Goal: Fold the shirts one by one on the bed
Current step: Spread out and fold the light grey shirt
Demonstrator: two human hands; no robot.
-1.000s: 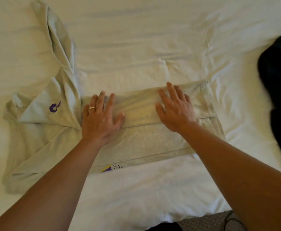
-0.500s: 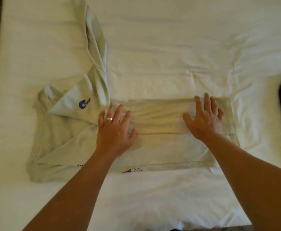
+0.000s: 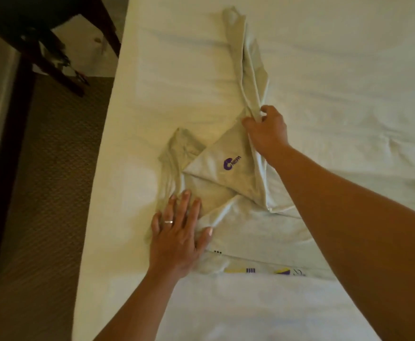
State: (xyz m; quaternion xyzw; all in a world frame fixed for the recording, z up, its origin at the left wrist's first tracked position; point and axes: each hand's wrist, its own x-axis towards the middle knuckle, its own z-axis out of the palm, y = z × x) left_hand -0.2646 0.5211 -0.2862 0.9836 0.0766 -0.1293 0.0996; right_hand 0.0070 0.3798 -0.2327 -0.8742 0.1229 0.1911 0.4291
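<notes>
A pale grey shirt [image 3: 226, 183] with a small purple logo lies partly folded on the white bed [image 3: 324, 70]. Its long sleeve [image 3: 248, 60] stretches away toward the far side. My left hand [image 3: 179, 232], with a ring on it, presses flat with spread fingers on the shirt's near left part. My right hand [image 3: 266, 130] pinches the sleeve where it joins the body, fingers curled round the cloth. My right forearm covers the shirt's right half. A strip of yellow and purple print [image 3: 263, 270] shows along the near edge.
The bed's left edge [image 3: 98, 193] drops to a brown patterned carpet [image 3: 41, 193]. Dark wooden furniture legs [image 3: 61, 70] stand at the top left, and a dark frame runs along the far left.
Both hands left the folded body of the shirt and moved left. My right hand took hold of the sleeve; my left hand now presses near the shoulder. The view swung left.
</notes>
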